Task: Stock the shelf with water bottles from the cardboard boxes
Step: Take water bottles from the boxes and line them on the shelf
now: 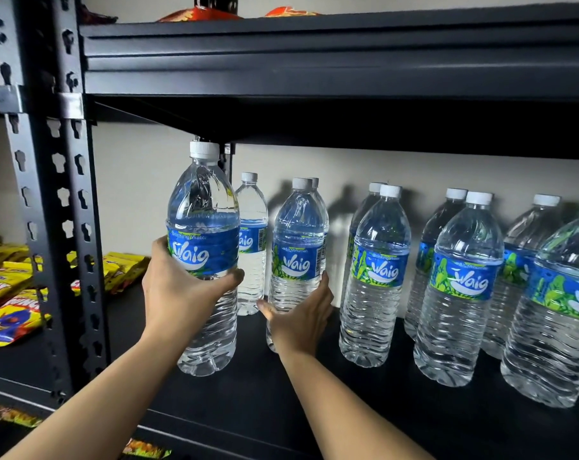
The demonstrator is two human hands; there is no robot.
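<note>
My left hand [185,287] grips a clear water bottle [203,210] with a blue Waig label and white cap, held upright at the left end of the black shelf [254,403]. My right hand [301,313] wraps the lower body of a second bottle [298,234] standing on the shelf just to the right. A third bottle [253,240] stands behind, between the two. Several more bottles [460,287] stand in paired rows along the shelf to the right. No cardboard box is in view.
The upper shelf board [314,61] hangs low over the bottle caps, with snack bags on top. A perforated black upright [68,210] stands left of my left hand. Yellow snack packets [9,287] lie on the neighbouring shelf at left.
</note>
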